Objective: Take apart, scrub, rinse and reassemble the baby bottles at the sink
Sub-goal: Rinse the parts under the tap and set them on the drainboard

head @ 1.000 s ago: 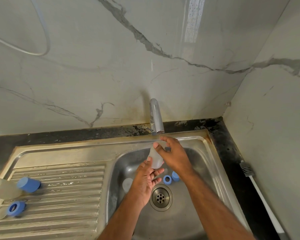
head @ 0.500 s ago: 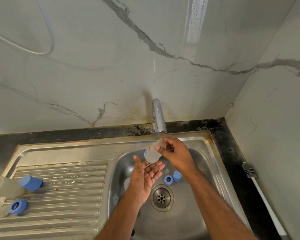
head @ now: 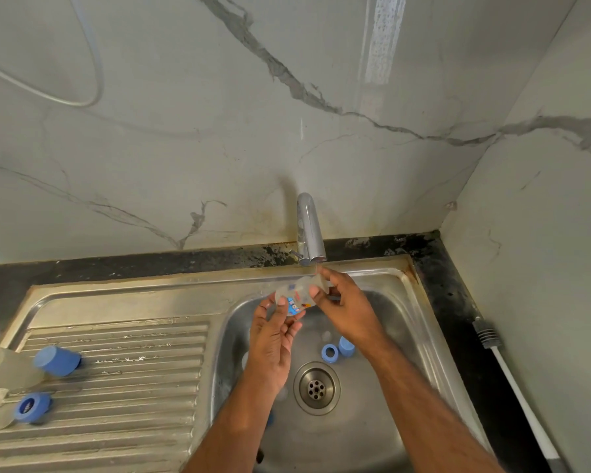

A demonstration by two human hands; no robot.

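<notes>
Clear plastic bottle body (head: 296, 295) lies tilted under the tap (head: 309, 233) above the sink (head: 406, 336) basin, right hand (head: 345, 302) pinching its neck end, left hand (head: 275, 332) fingers relaxed, fingertips touching its base; best keep the mouth under the stream and rotate

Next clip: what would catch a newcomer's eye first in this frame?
Both hands meet under the chrome tap: the right hand grips a clear baby bottle tilted on its side at the spout, and the left hand touches it from below. Blue bottle parts stand out against the steel: a ring and a cap in the sink basin by the drain, two more bottles with blue tops on the drainboard at left.
</notes>
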